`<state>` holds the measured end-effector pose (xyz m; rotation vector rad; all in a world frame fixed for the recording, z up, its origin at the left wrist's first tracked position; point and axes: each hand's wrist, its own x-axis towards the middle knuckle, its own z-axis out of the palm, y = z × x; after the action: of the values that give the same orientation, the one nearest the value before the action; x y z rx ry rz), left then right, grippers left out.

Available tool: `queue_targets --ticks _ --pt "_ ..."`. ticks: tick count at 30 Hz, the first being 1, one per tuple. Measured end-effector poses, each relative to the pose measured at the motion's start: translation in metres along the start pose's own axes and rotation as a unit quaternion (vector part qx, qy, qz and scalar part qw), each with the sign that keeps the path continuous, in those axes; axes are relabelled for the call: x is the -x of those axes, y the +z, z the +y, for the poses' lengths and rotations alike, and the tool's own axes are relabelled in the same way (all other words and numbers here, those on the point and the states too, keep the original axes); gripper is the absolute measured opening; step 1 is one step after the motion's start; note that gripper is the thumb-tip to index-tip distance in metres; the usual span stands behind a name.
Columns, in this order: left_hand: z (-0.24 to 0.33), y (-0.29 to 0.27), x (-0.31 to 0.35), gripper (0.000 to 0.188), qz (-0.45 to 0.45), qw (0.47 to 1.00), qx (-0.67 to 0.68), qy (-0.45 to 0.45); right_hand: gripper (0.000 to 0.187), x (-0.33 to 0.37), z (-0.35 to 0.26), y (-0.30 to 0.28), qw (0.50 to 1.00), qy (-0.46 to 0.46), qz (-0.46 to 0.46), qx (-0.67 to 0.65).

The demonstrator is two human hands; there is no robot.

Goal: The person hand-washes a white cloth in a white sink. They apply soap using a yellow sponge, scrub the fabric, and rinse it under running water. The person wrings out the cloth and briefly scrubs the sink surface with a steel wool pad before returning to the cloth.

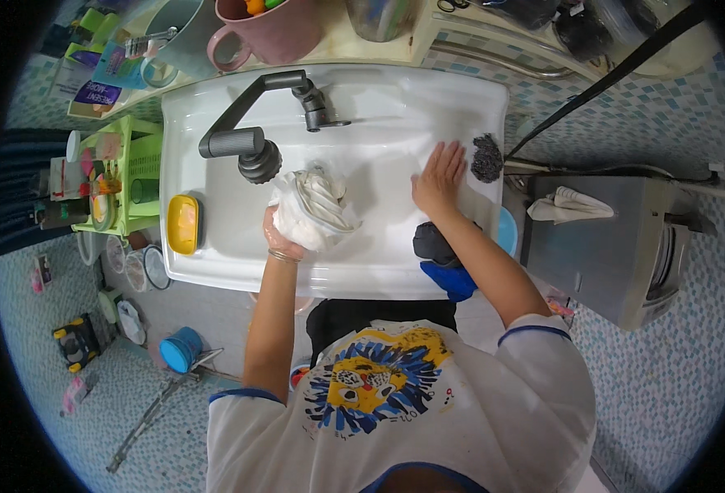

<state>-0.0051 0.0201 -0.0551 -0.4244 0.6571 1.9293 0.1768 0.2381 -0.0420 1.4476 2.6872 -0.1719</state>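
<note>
A wet-looking white cloth [313, 209], bunched and twisted, is in my left hand [278, 237], whose fingers curl under its left side. The bundle is in the basin of the white sink [383, 275], just below the grey faucet's [251, 107] round head. My right hand [440, 181] lies palm down at the basin's right side, fingers stretched out and holding nothing. Just right of it sits a dark mesh scrubber [486, 158] on the rim. Under my right forearm are a bunched dark grey cloth [434, 243] and a blue cloth [448, 282], hanging over the front edge.
A yellow soap dish [183, 223] sits on the sink's left rim, beside a green rack [142, 168] of bottles. Behind stand a pink mug [276, 33] and a grey cup [186, 41]. To the right is a grey appliance [584, 246] with a white cloth [572, 205] on it.
</note>
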Motion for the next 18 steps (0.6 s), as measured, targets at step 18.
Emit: queue_targets --ticks 18 --pt "0.019 0.000 -0.001 0.052 -0.025 0.999 0.002 0.041 0.059 0.037 0.017 -0.055 0.878 -0.307 -0.366 0.028"
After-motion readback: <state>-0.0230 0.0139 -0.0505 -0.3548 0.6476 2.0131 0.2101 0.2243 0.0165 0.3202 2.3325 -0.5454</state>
